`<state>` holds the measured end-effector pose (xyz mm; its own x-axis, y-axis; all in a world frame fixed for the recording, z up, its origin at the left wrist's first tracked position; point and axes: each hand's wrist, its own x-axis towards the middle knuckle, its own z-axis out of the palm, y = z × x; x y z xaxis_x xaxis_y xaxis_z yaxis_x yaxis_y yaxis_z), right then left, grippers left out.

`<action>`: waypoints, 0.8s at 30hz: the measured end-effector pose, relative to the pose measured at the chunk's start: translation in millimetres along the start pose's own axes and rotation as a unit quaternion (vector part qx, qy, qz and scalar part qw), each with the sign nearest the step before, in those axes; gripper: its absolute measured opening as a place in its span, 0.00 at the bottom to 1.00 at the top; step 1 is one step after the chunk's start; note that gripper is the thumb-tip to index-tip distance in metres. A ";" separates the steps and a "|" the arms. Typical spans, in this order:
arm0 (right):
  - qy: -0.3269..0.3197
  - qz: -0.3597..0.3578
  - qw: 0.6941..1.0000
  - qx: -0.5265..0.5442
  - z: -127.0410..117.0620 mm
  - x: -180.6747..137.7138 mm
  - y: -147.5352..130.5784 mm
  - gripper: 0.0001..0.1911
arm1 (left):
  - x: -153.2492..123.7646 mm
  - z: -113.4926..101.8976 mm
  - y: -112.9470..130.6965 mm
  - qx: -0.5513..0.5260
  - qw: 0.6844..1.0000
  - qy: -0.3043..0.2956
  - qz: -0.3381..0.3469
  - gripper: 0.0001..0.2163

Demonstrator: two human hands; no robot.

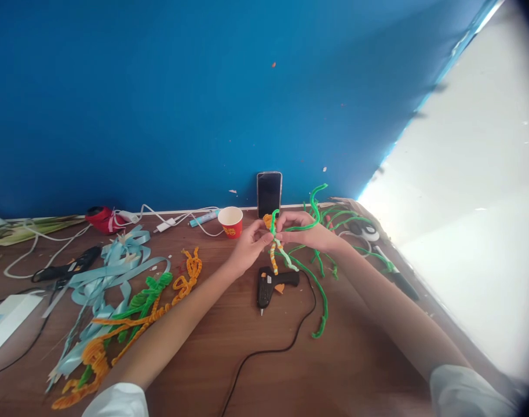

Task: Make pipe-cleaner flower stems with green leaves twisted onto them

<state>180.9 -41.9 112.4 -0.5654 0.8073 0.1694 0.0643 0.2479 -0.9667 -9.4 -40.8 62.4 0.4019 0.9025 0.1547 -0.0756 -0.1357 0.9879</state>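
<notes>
Both my hands meet above the middle of the brown table (355, 370). My left hand (247, 246) pinches an orange and white pipe-cleaner piece (274, 256) that hangs down between the hands. My right hand (307, 231) is closed on the same piece and on a green pipe cleaner (315, 204) that curls up over its fingers. Another long green pipe cleaner (320, 295) trails from the hands down across the table. A black glue gun (270, 284) lies directly below the hands, apart from them.
A red paper cup (230, 222) and a phone (269, 194) propped on the blue wall stand behind the hands. Orange and green pipe-cleaner shapes (146, 304) and pale blue ribbon (112, 266) lie left. More green pipe cleaners (351, 223) lie right. A second glue gun (68, 267) and cables lie far left.
</notes>
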 end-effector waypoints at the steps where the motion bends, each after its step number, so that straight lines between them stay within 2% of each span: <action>1: -0.004 0.004 1.000 -0.001 -0.1 -0.1 0.2 0.14 | -0.2 1.2 -1.0 -0.021 1.000 -0.003 -0.011 0.19; 5: -0.010 0.016 0.999 -0.031 -1.6 0.0 2.8 0.14 | -2.0 5.6 -0.7 -0.062 0.998 -0.008 -0.023 0.19; 11: 0.035 -0.027 0.993 -0.111 1.7 2.8 5.7 0.11 | -3.4 9.6 -1.0 -0.049 0.998 0.041 -0.012 0.15; 15: 0.028 -0.050 0.985 -0.162 6.0 4.1 7.3 0.07 | -1.3 9.3 -6.7 -0.056 0.995 0.082 -0.022 0.14; 24: 0.029 -0.092 0.962 -0.254 10.2 2.7 10.2 0.05 | 1.5 5.5 -4.9 -0.144 0.983 0.061 -0.097 0.17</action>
<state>171.7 -42.7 101.0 -0.5592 0.7494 0.3544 0.3700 0.6082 -0.7023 -3.4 -41.0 57.8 0.3239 0.9444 -0.0570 -0.2700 0.1500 0.9511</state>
